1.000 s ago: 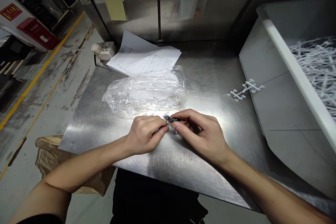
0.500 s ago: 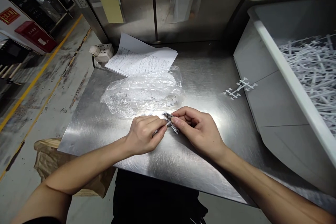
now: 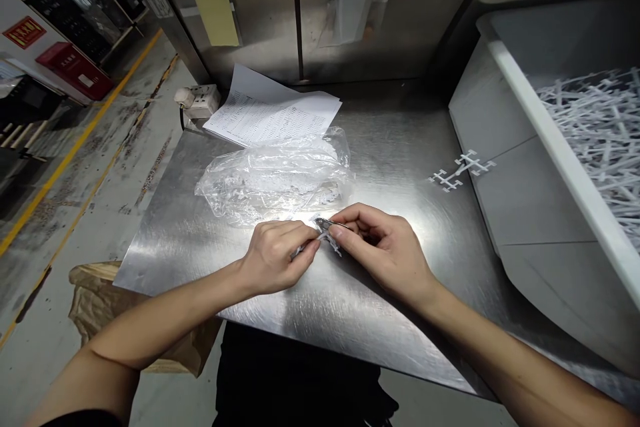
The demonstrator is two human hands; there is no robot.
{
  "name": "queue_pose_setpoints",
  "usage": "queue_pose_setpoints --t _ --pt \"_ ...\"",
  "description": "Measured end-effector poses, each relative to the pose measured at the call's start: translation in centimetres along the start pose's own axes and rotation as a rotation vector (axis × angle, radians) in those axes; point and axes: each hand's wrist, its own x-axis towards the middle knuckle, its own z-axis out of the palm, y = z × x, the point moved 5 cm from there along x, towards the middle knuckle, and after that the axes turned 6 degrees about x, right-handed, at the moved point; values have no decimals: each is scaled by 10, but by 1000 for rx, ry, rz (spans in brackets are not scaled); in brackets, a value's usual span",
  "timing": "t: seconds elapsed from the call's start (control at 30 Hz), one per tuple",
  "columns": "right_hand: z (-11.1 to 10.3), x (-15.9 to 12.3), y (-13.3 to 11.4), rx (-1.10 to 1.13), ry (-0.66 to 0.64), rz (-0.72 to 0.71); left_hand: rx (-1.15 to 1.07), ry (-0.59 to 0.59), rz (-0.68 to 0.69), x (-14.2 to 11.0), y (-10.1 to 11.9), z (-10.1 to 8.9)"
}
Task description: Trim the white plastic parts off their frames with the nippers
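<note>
My left hand [image 3: 279, 257] is closed, pinching a small white plastic sprue [image 3: 332, 245] whose branched end sticks out to the right of the fingertips. Nippers [image 3: 327, 223] sit in my closed right hand [image 3: 385, 250], their dark metal jaws against the sprue close to my left fingertips. Most of the tool's handles are hidden inside the palm. Just beyond both hands, a clear plastic bag [image 3: 275, 177] with many small white parts lies on the metal table [image 3: 400, 127]. Another white sprue [image 3: 463, 170] rests to the right, beside the grey bin.
A large grey bin [image 3: 520, 193] filled with white sprues [image 3: 600, 140] takes up the right side. Printed sheets [image 3: 275, 110] and a power socket [image 3: 203, 100] are at the back left. A brown paper bag [image 3: 100, 293] stands below the table's left edge.
The nippers have shifted slightly around the sprue, whose branched end shows more plainly than a second ago. My left hand keeps its pinch in nearly the same place.
</note>
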Motion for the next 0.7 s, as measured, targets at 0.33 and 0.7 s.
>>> queue_pose_setpoints --t 0.33,0.7 --pt "0 -6 -14 -177 -78 -360 -9 26 22 -1 0 -3" --pt "-2 -9 -25 -210 -129 -526 71 55 82 0 3 -5"
